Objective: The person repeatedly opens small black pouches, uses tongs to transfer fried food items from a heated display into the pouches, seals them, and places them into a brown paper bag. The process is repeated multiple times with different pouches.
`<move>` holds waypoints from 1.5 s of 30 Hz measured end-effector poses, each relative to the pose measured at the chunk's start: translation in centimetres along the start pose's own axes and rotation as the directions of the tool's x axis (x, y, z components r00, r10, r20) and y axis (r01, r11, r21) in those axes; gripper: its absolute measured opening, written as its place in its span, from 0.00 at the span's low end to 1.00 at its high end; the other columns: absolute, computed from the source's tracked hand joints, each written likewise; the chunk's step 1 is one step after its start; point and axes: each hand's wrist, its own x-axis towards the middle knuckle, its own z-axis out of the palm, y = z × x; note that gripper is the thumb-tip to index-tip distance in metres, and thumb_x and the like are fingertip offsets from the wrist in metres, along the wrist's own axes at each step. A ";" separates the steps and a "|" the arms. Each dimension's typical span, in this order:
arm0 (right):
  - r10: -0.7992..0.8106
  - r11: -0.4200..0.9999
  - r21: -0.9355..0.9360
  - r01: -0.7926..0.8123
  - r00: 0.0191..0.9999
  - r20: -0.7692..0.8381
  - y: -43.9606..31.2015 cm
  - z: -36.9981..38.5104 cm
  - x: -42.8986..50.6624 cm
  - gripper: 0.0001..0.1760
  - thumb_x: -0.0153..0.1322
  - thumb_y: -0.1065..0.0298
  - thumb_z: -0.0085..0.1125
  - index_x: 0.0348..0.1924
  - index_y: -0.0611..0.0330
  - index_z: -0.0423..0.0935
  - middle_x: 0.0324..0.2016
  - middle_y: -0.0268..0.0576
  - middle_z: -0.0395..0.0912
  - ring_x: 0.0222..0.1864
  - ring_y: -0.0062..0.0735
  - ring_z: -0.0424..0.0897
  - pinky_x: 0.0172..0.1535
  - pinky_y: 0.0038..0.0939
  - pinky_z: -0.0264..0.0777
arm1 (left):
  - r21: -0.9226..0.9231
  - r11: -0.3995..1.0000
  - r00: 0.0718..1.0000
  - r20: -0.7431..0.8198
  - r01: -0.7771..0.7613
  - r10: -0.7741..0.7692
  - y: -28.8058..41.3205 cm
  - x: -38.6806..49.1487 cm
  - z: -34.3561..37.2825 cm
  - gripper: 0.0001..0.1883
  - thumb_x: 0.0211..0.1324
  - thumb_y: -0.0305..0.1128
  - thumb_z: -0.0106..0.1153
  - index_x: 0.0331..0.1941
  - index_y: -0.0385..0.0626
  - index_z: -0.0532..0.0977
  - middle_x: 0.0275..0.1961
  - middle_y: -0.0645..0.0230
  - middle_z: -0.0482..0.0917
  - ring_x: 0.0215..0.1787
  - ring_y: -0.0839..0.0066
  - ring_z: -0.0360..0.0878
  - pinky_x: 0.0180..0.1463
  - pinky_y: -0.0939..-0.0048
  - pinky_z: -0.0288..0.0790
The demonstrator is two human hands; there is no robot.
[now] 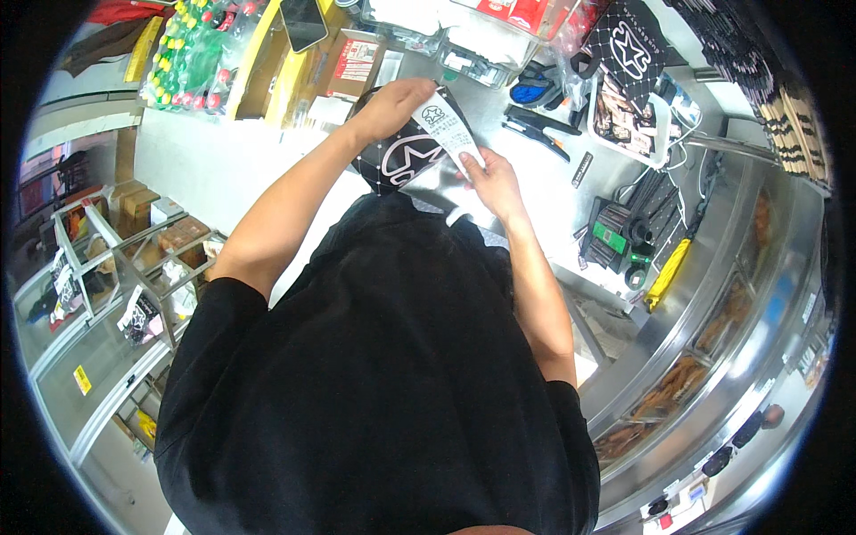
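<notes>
A black paper bag [408, 164] with a white star print is in front of me, above the steel counter. My left hand [401, 107] grips its top edge, its fingers at the upper end of a long white receipt [445, 127]. The receipt lies slantwise across the bag and bears a star logo and printed text. At its lower end, my right hand [491, 180] pinches the paper between thumb and fingers. Part of the bag's far side is hidden behind my left hand and the receipt.
A black stapler [538, 130] lies right of the bag. Beyond it stands a white basket [662, 147] of small packets. Bottles in plastic wrap [194, 60] and a smartphone [304, 23] are at the back left. Fried food trays [669, 394] sit behind a metal edge at right.
</notes>
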 end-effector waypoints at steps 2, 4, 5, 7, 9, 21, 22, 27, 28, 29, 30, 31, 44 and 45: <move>-0.123 0.981 -0.156 0.116 0.992 -0.034 0.8 -1.5 0.3 0.20 0.83 0.55 0.64 0.56 0.64 0.85 0.37 0.39 0.89 0.39 0.26 0.85 0.45 0.31 0.79 | 0.234 0.955 0.983 0.023 -0.181 0.181 0.6 -0.1 0.1 0.17 0.78 0.42 0.60 0.50 0.37 0.80 0.40 0.57 0.81 0.44 0.62 0.82 0.51 0.63 0.74; -0.247 0.962 -0.169 0.214 0.947 -0.205 1.3 -3.7 0.7 0.20 0.81 0.54 0.67 0.55 0.63 0.84 0.42 0.44 0.90 0.47 0.40 0.88 0.54 0.39 0.80 | 0.385 0.904 0.982 0.037 -0.186 0.186 1.5 0.0 0.5 0.15 0.77 0.40 0.61 0.46 0.37 0.79 0.41 0.55 0.79 0.45 0.53 0.81 0.49 0.58 0.74; -0.453 0.804 -0.562 0.193 0.812 -0.368 1.3 -5.4 1.5 0.22 0.76 0.58 0.71 0.59 0.60 0.83 0.48 0.50 0.90 0.51 0.52 0.88 0.57 0.42 0.79 | 0.436 0.880 0.981 0.037 -0.188 0.191 2.0 0.1 0.7 0.14 0.77 0.40 0.61 0.45 0.37 0.79 0.41 0.55 0.79 0.45 0.50 0.80 0.49 0.56 0.74; -0.602 0.456 -0.890 0.022 0.744 -0.290 1.5 -8.8 3.2 0.39 0.67 0.62 0.77 0.71 0.55 0.74 0.68 0.52 0.77 0.70 0.55 0.76 0.68 0.52 0.72 | 0.385 0.868 0.949 0.146 -0.314 0.279 3.1 0.7 1.3 0.15 0.76 0.42 0.60 0.45 0.39 0.79 0.43 0.54 0.80 0.48 0.47 0.81 0.52 0.53 0.75; -0.405 0.370 -0.921 -0.125 0.870 -0.280 1.9 -10.6 4.9 0.44 0.65 0.58 0.81 0.71 0.56 0.71 0.65 0.52 0.78 0.70 0.53 0.74 0.71 0.56 0.67 | 0.366 0.844 0.910 0.290 -0.392 0.296 4.1 1.6 1.9 0.17 0.77 0.44 0.59 0.45 0.39 0.80 0.45 0.53 0.82 0.50 0.45 0.81 0.53 0.51 0.74; -0.228 0.973 0.000 0.230 0.964 0.139 1.8 -9.5 1.2 0.43 0.63 0.66 0.73 0.70 0.67 0.68 0.51 0.57 0.83 0.54 0.55 0.83 0.60 0.42 0.77 | 0.418 0.843 0.901 0.403 -0.338 0.160 5.4 2.4 3.6 0.19 0.75 0.52 0.59 0.55 0.52 0.80 0.37 0.49 0.87 0.45 0.42 0.85 0.48 0.44 0.75; -0.299 0.938 -0.141 0.317 0.945 0.134 1.5 -9.3 1.0 0.42 0.62 0.68 0.72 0.69 0.66 0.69 0.50 0.57 0.83 0.54 0.55 0.83 0.61 0.41 0.76 | 0.419 0.841 0.896 0.413 -0.343 0.161 5.3 2.1 3.7 0.19 0.75 0.52 0.59 0.55 0.51 0.80 0.35 0.49 0.86 0.43 0.41 0.85 0.47 0.44 0.75; -0.493 0.629 -0.592 0.505 0.847 0.199 -1.5 -9.0 0.7 0.36 0.61 0.73 0.68 0.63 0.63 0.72 0.49 0.59 0.82 0.55 0.62 0.82 0.61 0.48 0.75 | 0.405 0.821 0.905 0.309 -0.403 0.292 5.2 1.1 4.2 0.15 0.74 0.47 0.62 0.47 0.47 0.79 0.42 0.57 0.83 0.50 0.47 0.83 0.50 0.48 0.74; -0.535 0.515 -0.683 0.518 0.817 0.216 -2.4 -9.0 0.5 0.34 0.61 0.74 0.67 0.62 0.62 0.73 0.49 0.58 0.82 0.55 0.61 0.82 0.61 0.49 0.74 | 0.417 0.831 0.916 0.319 -0.367 0.245 5.3 0.9 4.4 0.16 0.72 0.46 0.63 0.45 0.44 0.78 0.45 0.61 0.80 0.53 0.50 0.81 0.52 0.51 0.74; -0.584 0.388 -0.761 0.521 0.777 0.234 -3.4 -9.0 0.2 0.32 0.62 0.75 0.67 0.61 0.62 0.75 0.49 0.57 0.82 0.55 0.60 0.82 0.61 0.50 0.74 | 0.396 0.812 0.891 0.335 -0.429 0.308 5.5 0.8 4.7 0.16 0.71 0.46 0.64 0.44 0.45 0.78 0.44 0.61 0.79 0.52 0.50 0.81 0.52 0.51 0.74; -0.628 0.253 -0.824 0.508 0.734 0.260 -4.4 -8.8 -0.1 0.31 0.62 0.75 0.66 0.60 0.61 0.76 0.48 0.55 0.82 0.54 0.60 0.82 0.61 0.51 0.74 | 0.410 0.800 0.885 0.354 -0.438 0.304 5.8 0.6 5.0 0.16 0.70 0.46 0.65 0.43 0.45 0.78 0.44 0.61 0.79 0.52 0.51 0.81 0.53 0.52 0.74; -0.605 0.230 -0.837 0.497 0.746 0.277 -5.4 -8.6 -0.4 0.31 0.63 0.76 0.66 0.60 0.61 0.77 0.50 0.54 0.82 0.55 0.58 0.82 0.61 0.50 0.74 | 0.441 0.787 0.890 0.352 -0.432 0.291 6.1 0.5 5.3 0.16 0.70 0.46 0.65 0.42 0.45 0.78 0.43 0.61 0.79 0.51 0.51 0.81 0.53 0.52 0.74; -0.530 0.462 -0.810 0.361 0.845 0.074 -6.4 -9.3 -0.8 0.34 0.60 0.71 0.73 0.60 0.58 0.79 0.49 0.54 0.85 0.55 0.59 0.83 0.59 0.53 0.75 | 0.631 0.775 0.969 0.208 -0.028 -0.134 5.9 -3.0 -0.3 0.26 0.77 0.53 0.57 0.59 0.41 0.81 0.49 0.46 0.87 0.53 0.47 0.87 0.58 0.50 0.78; -0.484 0.480 -0.822 0.308 0.874 0.045 -5.9 -9.1 -0.8 0.35 0.59 0.70 0.74 0.62 0.58 0.78 0.49 0.54 0.85 0.55 0.59 0.83 0.58 0.52 0.76 | 0.700 0.713 0.981 0.157 -0.028 -0.116 6.1 -3.3 0.1 0.27 0.75 0.53 0.59 0.62 0.41 0.80 0.52 0.47 0.86 0.55 0.48 0.87 0.59 0.50 0.78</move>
